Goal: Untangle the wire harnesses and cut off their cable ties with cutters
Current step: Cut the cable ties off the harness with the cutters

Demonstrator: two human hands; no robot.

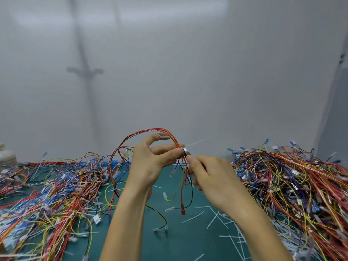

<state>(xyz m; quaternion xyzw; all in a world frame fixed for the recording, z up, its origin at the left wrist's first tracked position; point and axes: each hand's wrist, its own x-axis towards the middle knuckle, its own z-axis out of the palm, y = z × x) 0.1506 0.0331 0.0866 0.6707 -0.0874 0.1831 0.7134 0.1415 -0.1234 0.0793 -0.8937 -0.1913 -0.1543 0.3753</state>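
Note:
My left hand [152, 159] pinches a wire harness [135, 140] of red, yellow and black wires, held up over the green mat. The harness loops above my fingers and its ends with clear and red terminals hang down. My right hand [211, 176] grips small metal cutters [186, 152], whose head sits against the wires at my left fingertips. A white cable tie tail [198, 142] sticks out to the right from that spot. Another white tie [146, 130] wraps the top of the loop.
A large tangled heap of harnesses [49, 193] lies on the left, another heap [293, 185] on the right. Cut white tie pieces [216, 217] litter the green mat [180, 240] between them. A white container [6, 155] stands at the far left. A pale wall rises behind.

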